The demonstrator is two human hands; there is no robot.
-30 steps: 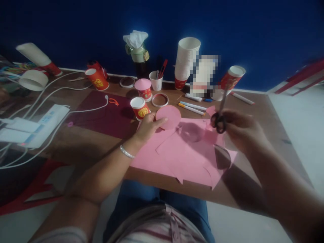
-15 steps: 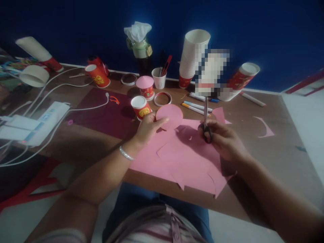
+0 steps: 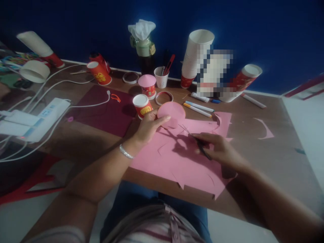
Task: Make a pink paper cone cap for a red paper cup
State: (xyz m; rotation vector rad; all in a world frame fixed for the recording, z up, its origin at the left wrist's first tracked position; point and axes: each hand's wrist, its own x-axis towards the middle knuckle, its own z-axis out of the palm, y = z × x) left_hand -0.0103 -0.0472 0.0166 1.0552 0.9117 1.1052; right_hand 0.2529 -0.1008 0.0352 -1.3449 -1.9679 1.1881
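My left hand (image 3: pixel 149 126) pinches a round pink paper disc (image 3: pixel 171 114) by its left edge, holding it just above the table. My right hand (image 3: pixel 219 150) grips black scissors (image 3: pixel 194 139), blades open and pointing up-left toward the disc. Both hands hover over a cut-up pink paper sheet (image 3: pixel 182 158) lying on the wooden table (image 3: pixel 253 145). A red paper cup (image 3: pixel 142 105) stands just left of the disc.
Another cup with a pink cap (image 3: pixel 147 86), tape rings (image 3: pixel 164 98), markers (image 3: pixel 197 108), a stack of white cups (image 3: pixel 196 57), a tipped cup (image 3: pixel 243 81) and a tissue holder (image 3: pixel 143 40) line the back. A power strip with cables (image 3: pixel 37 118) lies left, a pink scrap (image 3: pixel 264 128) right.
My right hand came down from the upper right with the scissors, turned them from upright to pointing at the disc and opened the blades. The left hand kept the disc still.
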